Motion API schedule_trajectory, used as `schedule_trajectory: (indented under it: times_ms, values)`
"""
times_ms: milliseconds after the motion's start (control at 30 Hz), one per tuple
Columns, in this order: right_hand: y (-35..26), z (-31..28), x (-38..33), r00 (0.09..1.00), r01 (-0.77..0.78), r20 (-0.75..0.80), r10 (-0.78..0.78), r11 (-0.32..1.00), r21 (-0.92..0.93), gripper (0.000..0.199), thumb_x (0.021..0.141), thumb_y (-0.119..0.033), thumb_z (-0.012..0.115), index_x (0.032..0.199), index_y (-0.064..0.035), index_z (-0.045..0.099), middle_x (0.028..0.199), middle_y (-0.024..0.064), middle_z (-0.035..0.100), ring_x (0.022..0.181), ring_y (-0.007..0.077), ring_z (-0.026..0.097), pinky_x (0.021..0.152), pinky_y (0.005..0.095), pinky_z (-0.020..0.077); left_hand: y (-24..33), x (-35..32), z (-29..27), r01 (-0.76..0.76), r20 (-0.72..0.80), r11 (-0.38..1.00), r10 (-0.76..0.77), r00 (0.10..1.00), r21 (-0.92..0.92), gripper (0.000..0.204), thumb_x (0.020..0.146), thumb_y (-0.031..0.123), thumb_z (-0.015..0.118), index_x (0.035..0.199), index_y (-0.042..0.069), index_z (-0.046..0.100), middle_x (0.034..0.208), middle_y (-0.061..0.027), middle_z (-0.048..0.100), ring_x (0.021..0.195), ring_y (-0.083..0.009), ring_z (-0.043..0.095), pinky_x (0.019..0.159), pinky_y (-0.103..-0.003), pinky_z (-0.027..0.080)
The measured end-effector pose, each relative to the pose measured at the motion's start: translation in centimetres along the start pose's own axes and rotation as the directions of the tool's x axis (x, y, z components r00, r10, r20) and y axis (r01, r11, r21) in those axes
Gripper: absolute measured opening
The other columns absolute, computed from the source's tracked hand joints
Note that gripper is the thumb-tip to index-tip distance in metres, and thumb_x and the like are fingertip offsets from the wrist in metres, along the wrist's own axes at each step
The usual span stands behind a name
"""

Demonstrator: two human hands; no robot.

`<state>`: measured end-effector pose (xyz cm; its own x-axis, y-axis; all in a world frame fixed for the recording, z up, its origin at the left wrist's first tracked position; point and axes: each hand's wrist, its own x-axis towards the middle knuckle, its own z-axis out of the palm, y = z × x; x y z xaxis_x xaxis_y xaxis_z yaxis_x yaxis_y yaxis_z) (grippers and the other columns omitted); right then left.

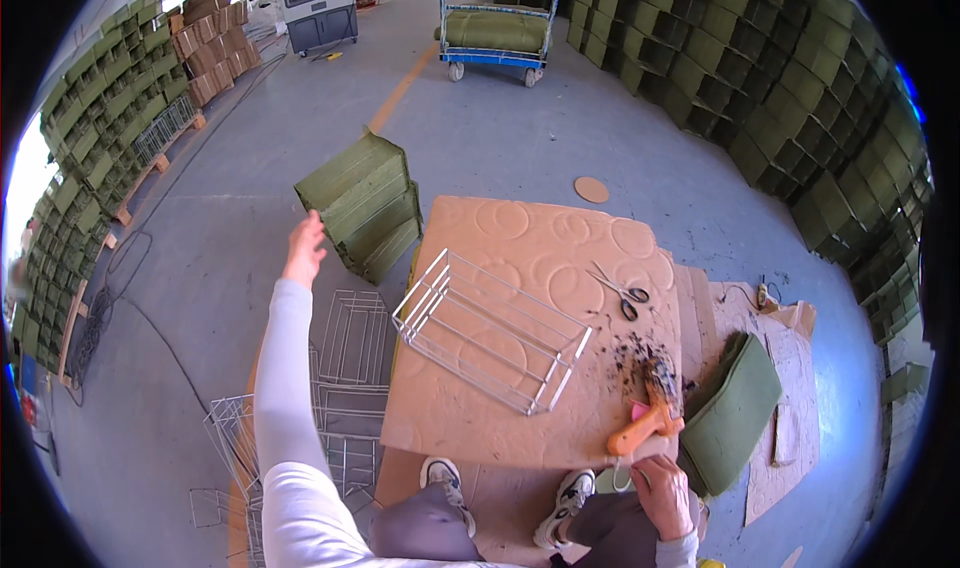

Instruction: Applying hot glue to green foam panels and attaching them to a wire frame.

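Observation:
My left hand [305,248] is stretched out to the far left with its fingers apart, beside the near left side of a green fabric box [365,203]. The box is tilted; whether my fingertips touch it I cannot tell. On the cardboard-topped work surface [470,433] lies an open metal wire frame [495,333]. An orange glue gun [645,428] with a dark, crusted nozzle rests at the right edge. My right hand [665,493] is just below it with curled fingers, close to its pale cord [622,476]; what they hold, if anything, is hidden.
Scissors [625,293] lie on the cardboard, near dark crumbs. Folded green fabric [735,413] sits to the right. Several wire frames [350,338] stand on the floor at left. Green boxes [720,68] are stacked along both sides. A blue trolley [495,53] carries green fabric.

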<state>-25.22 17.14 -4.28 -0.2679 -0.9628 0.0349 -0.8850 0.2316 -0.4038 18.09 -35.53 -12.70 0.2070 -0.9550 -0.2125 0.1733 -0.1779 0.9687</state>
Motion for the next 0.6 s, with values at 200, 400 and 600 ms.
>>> schedule_trajectory:
  times_ms: [200,400,600]
  values:
    - [1.4,-1.0,-1.9,0.989,0.13,-0.077,-0.128,0.991,0.031,0.008,0.077,-0.01,0.062,0.081,-0.0022,0.062,0.081,0.014,0.059,0.077,0.0326,0.058,0.068,0.0408,0.0462,-0.4,-17.3,4.3,0.151,0.578,0.953,-0.28,0.766,0.261,0.07,0.086,0.055,0.052,0.133,0.006,0.037,0.136,-0.0143,0.04,0.129,-0.0258,0.034,0.103,-0.054,0.025]
    - [1.4,-2.0,-2.9,0.998,0.068,-0.008,-0.07,0.917,0.392,0.018,0.082,-0.013,0.061,0.095,-0.0006,0.061,0.086,0.0168,0.063,0.077,0.034,0.063,0.067,0.0372,0.0492,-2.8,-24.3,5.3,0.141,0.63,0.949,-0.294,0.719,0.283,0.054,0.087,0.049,0.055,0.121,0.008,0.047,0.116,-0.0058,0.05,0.115,-0.0195,0.047,0.097,-0.051,0.033]
    - [3.1,0.4,2.0,0.993,0.116,-0.073,-0.091,0.832,0.543,0.037,0.089,-0.031,0.054,0.108,0.0005,0.048,0.097,0.0206,0.063,0.088,0.0322,0.064,0.074,0.0377,0.0476,-4.8,-33.5,5.9,0.145,0.592,0.946,-0.295,0.75,0.288,0.041,0.089,0.042,0.055,0.113,0.009,0.05,0.11,-0.0035,0.052,0.096,-0.0185,0.058,0.087,-0.038,0.041]
